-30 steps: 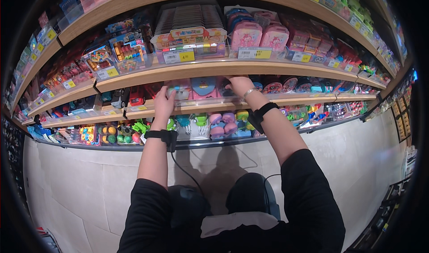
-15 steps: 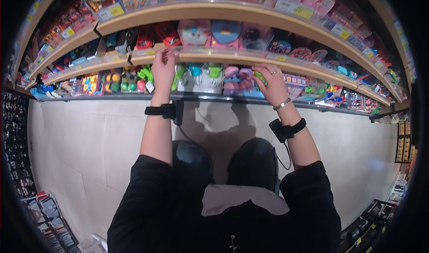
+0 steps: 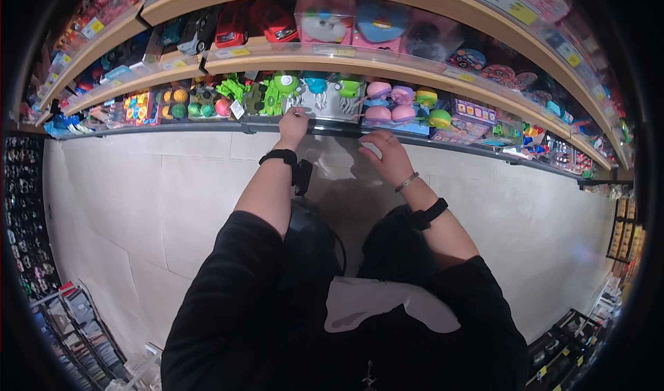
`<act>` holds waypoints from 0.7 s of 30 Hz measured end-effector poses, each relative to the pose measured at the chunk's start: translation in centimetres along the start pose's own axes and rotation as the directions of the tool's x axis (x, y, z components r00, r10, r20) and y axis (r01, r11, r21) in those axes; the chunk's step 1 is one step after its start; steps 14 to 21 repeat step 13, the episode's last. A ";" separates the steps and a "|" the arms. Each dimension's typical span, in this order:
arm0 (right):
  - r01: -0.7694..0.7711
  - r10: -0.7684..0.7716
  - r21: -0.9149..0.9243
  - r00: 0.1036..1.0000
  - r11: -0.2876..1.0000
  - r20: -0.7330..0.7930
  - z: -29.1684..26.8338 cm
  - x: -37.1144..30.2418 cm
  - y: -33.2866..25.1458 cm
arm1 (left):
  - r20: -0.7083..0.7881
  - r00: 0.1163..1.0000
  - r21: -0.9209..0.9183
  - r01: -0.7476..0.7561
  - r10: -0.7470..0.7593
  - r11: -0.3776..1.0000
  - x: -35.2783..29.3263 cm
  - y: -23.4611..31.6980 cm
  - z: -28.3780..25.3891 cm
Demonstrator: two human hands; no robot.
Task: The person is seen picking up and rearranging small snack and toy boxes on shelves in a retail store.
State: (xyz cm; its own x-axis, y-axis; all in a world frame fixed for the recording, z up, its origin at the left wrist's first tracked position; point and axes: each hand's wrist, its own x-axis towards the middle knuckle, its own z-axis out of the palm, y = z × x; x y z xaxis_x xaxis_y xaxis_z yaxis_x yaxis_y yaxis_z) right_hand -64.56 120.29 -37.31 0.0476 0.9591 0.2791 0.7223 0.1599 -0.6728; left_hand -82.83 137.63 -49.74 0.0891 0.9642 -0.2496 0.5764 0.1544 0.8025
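Note:
My left hand (image 3: 294, 126) is at the front edge of the bottom shelf, its fingers curled together; what they hold, if anything, I cannot make out. Just beyond it sit a green toy figure (image 3: 282, 94) and a teal toy (image 3: 316, 87) on a pale backing. My right hand (image 3: 389, 154) hovers over the floor in front of the shelf edge, thumb and bent fingers apart, with nothing seen between them. Nearest to it on the shelf are pink and purple rounded toys (image 3: 389, 103) and yellow-green rounded toys (image 3: 438, 118).
A wooden shelf edge (image 3: 290, 64) with a clear lip runs above the bottom row. Behind it stand red toy cars (image 3: 278, 24) and boxed toys (image 3: 326, 23). Pale floor tiles (image 3: 138, 183) lie below. Racks (image 3: 76, 322) of goods stand at the lower left.
Both hands have come down and back toward me from the shelves. My left hand has also moved right, and my right hand has shifted left. The shelves now look nearer.

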 end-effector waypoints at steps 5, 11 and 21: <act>-0.025 0.022 0.023 0.994 0.999 0.104 2.9 3.5 -0.2 | 0.096 0.987 0.013 0.128 -0.129 0.992 1.7 -4.0 0.5; -0.162 0.220 -0.204 0.927 0.966 0.304 6.7 10.8 5.0 | 0.197 0.980 -0.047 0.020 -0.011 0.999 3.2 -4.0 2.2; -0.235 0.316 -0.294 0.910 0.927 0.270 7.2 12.5 8.2 | 0.251 0.968 -0.159 0.038 0.003 0.987 3.3 -1.0 3.6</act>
